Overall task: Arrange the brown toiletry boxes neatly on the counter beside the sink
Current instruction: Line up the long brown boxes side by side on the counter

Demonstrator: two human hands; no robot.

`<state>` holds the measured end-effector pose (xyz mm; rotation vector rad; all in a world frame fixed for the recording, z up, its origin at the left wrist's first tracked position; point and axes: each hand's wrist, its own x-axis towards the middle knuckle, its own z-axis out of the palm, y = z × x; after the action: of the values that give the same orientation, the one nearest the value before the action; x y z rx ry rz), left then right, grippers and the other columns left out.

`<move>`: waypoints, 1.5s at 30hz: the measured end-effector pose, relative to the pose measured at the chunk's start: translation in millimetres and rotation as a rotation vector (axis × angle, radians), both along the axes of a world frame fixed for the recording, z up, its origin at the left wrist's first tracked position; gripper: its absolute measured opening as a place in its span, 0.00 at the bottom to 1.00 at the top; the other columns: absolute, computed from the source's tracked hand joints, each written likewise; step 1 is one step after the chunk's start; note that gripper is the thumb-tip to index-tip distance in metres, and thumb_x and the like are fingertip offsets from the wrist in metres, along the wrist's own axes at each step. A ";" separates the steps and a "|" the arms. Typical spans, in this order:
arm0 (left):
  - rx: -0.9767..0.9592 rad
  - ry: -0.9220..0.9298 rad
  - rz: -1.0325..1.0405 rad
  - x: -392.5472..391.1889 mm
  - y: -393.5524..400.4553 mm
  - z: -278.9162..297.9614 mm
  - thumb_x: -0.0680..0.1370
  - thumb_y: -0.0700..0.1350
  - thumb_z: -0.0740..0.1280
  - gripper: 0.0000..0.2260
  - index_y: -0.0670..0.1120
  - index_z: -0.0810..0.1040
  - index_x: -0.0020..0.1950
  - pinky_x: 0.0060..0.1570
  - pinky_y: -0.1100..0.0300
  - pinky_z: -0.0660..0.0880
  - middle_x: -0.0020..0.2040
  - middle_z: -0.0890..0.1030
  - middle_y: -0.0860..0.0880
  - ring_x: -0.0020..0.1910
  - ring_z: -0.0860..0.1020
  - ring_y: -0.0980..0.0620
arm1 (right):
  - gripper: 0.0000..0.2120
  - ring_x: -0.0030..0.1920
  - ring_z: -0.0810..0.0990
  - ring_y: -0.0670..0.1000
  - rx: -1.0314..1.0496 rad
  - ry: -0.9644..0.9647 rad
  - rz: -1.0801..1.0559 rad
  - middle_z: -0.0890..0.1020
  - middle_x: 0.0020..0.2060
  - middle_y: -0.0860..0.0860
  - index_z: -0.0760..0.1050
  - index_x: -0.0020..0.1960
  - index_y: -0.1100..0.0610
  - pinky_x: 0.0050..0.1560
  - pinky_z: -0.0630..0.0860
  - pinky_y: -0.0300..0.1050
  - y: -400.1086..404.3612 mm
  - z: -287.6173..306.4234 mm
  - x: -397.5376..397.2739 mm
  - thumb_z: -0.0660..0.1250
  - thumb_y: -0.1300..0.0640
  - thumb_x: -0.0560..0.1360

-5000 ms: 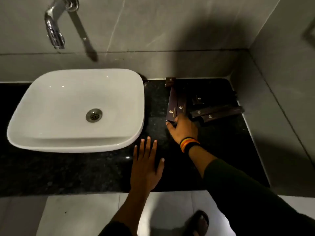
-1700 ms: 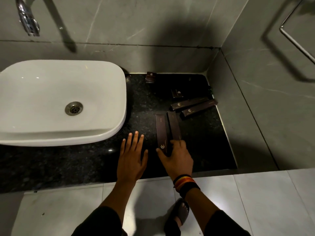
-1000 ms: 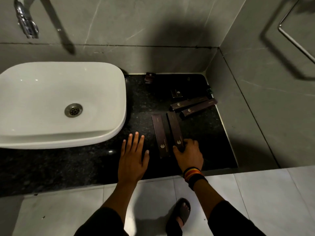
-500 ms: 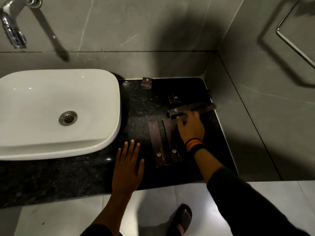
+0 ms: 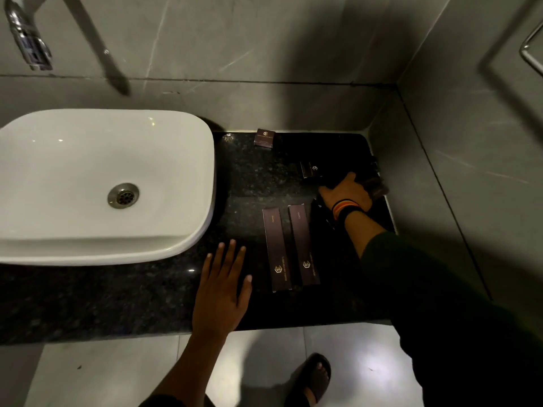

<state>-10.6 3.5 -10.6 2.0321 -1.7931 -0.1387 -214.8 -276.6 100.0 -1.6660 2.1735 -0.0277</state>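
Observation:
Two long brown boxes point(image 5: 276, 248) point(image 5: 304, 245) lie side by side, parallel, on the black counter point(image 5: 244, 183) right of the sink. A small brown box point(image 5: 265, 137) sits by the back wall, and another small one point(image 5: 310, 168) lies further right. My right hand point(image 5: 346, 192), with a striped wristband, is closed over a long brown box point(image 5: 379, 186) near the right wall; only the box's blurred end shows. A dark long shape under my wrist may be another box. My left hand point(image 5: 221, 286) rests flat on the counter with fingers spread, just left of the parallel pair.
The white basin point(image 5: 176, 171) takes up the left of the counter, with a chrome tap point(image 5: 28, 39) above it. Grey tiled walls close the back and right. A metal rail point(image 5: 529, 54) hangs on the right wall. My sandalled foot point(image 5: 314, 377) stands on the floor below.
My right hand left the two parallel boxes, reached back right to the slanted long boxes by the wall and closed on one. The left hand has stayed flat.

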 end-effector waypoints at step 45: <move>0.000 -0.041 -0.006 -0.9 -1.0 5.4 0.87 0.56 0.55 0.28 0.44 0.69 0.85 0.86 0.38 0.56 0.87 0.65 0.43 0.88 0.60 0.41 | 0.14 0.45 0.82 0.56 -0.157 -0.263 -0.192 0.82 0.47 0.53 0.79 0.50 0.54 0.47 0.80 0.50 154.4 -24.3 -119.5 0.75 0.47 0.71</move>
<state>-11.4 2.5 -5.3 2.0443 -1.8238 -0.0996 -334.2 -122.2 75.7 -1.4321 2.1635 -0.4562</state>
